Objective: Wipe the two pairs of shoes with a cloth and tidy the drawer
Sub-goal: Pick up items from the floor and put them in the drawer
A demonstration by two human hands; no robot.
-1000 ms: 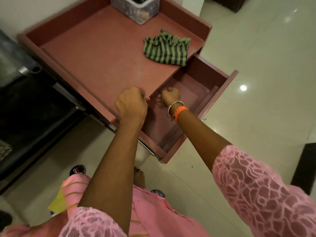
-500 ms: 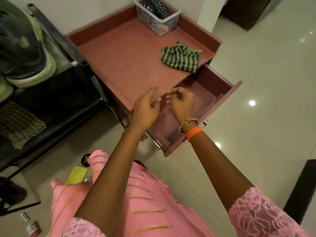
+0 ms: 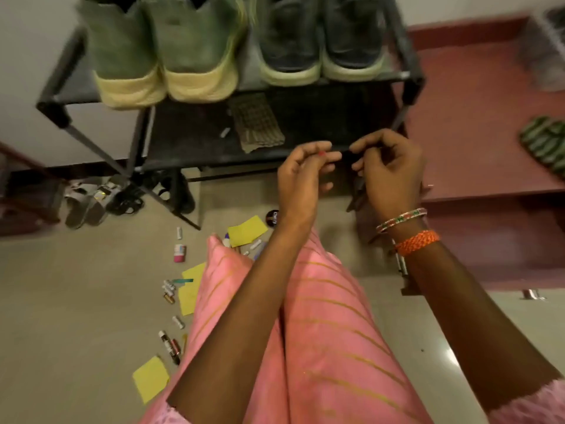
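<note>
Floor: pale tiled floor (image 3: 76, 301) seen from above, with a black shoe rack (image 3: 305, 154) against the wall and a reddish counter (image 3: 477, 117) to the right.
Nearest: pink striped clothing (image 3: 321, 332) fills the bottom middle, both forearms reaching forward over it.
Litter: 4 yellow paper squares (image 3: 151, 377) lie on the floor left of the clothing, among several small tubes and bottles (image 3: 169, 347) too small to count surely; a round black tin (image 3: 272, 217) lies near the left wrist.
Left hand: left hand (image 3: 301, 179) raised in front of the rack's lower shelf, fingers loosely curled, fingertips pinching a tiny red thing (image 3: 321, 153) I cannot identify.
Right hand: right hand (image 3: 388, 169) just beside it, fingers curled, tips facing the left fingertips with a small gap; whether it holds anything cannot be told. 2 bangles (image 3: 400, 220) and 1 orange band (image 3: 417, 241) on the wrist.
Drawer: open drawer (image 3: 489, 240) lies right of and below the right hand, blurred.
Lower shelf: 1 folded checked cloth (image 3: 256, 122) lies beyond the left hand, apart from it.
Striped cloth: 1 green striped cloth (image 3: 545, 142) on the counter, well right of the hands.
Top shelf: 2 pairs of shoes, heels toward the camera: green pair (image 3: 165, 56) left, dark pair (image 3: 321, 44) right, farthest from both hands.
Under rack: sandals (image 3: 88, 200) on the floor, left.
</note>
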